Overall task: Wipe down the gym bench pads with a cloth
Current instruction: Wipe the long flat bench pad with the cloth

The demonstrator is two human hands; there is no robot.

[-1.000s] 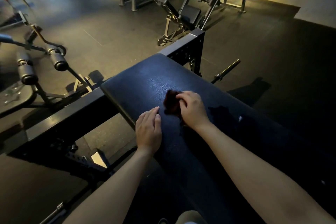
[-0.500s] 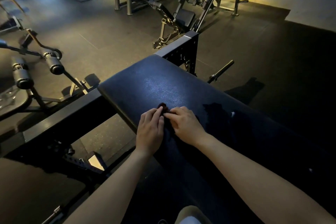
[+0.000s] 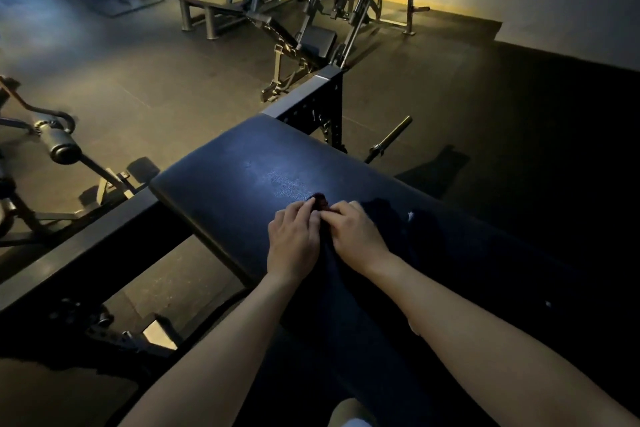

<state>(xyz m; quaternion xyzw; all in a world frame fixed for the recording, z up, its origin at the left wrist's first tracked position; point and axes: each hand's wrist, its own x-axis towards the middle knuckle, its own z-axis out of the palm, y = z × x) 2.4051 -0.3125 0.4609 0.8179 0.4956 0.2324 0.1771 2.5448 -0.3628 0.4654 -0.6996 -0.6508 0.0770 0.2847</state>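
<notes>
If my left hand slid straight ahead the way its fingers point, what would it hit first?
The dark red cloth, bunched right at the fingertips of the left hand, which seems to pinch it. Beyond lies only bare bench pad, as far as this dim picture shows.

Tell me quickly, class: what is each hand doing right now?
Left hand: fingers curled, pinching the dark cloth on the bench pad.
Right hand: also pinching the cloth.
</notes>
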